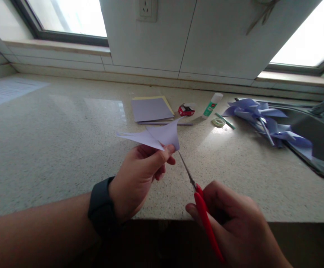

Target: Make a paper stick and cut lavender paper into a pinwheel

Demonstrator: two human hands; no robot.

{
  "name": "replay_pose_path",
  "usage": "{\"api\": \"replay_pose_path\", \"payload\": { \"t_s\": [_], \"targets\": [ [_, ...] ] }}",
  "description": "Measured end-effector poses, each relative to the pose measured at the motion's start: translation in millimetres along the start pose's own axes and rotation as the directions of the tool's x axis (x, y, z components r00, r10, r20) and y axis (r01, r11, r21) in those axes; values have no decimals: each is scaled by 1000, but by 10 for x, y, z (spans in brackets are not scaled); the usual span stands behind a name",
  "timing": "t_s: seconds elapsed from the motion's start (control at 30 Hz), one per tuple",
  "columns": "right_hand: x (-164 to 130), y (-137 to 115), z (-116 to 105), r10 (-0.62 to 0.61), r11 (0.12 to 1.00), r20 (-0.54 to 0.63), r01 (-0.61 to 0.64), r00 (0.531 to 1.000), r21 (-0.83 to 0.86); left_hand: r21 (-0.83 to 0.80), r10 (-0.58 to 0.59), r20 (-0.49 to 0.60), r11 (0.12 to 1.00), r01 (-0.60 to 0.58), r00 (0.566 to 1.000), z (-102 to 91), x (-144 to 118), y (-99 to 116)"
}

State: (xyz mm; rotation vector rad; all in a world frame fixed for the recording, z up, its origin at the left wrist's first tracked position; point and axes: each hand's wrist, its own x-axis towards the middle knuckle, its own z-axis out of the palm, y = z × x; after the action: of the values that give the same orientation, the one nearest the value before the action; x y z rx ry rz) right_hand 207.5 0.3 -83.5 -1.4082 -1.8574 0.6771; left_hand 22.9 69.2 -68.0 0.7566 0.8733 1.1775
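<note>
The left hand (138,175), a dark band on its wrist, pinches a folded, pointed piece of thin lilac paper (155,137) between thumb and fingers above the speckled stone counter (53,149). The right hand (234,227) is closed around the glossy red handles of scissors (198,197), whose slim metal blades meet the paper's lower edge. Behind lie flat paper sheets (151,109), a glue stick (212,105), a tape ring (218,122) and crumpled lilac pinwheels (265,119) by the steel sink (318,141).

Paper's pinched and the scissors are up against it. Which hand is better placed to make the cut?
Right. The right hand holds the red scissors, whose blades point at the lower edge of the folded paper. The left hand is busy pinching that paper above the counter.
</note>
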Motion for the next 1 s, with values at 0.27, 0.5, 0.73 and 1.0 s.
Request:
{"api": "replay_pose_path", "payload": {
  "t_s": [0.27, 0.5, 0.73, 1.0],
  "targets": [
    [2, -15, -15, -14, 1000, -6, 14, 1000, -19, 14, 0, 0, 1000, 0, 1000, 11, -13, 6],
    [-1, 5, 2, 17, 1000, 3, -17, 1000, -11, 15, -1, -2, 1000, 1, 1000, 17, -9, 4],
    [-2, 1, 14, 9, 1000, -20, -9, 1000, -9, 30, 16, -6, 999, -16, 1000, 31, -21, 13],
    [7, -8, 14, 29, 1000, -12, -29, 1000, 0, 24, 15, -6, 1000, -15, 1000, 30, -15, 20]
  ]
}}
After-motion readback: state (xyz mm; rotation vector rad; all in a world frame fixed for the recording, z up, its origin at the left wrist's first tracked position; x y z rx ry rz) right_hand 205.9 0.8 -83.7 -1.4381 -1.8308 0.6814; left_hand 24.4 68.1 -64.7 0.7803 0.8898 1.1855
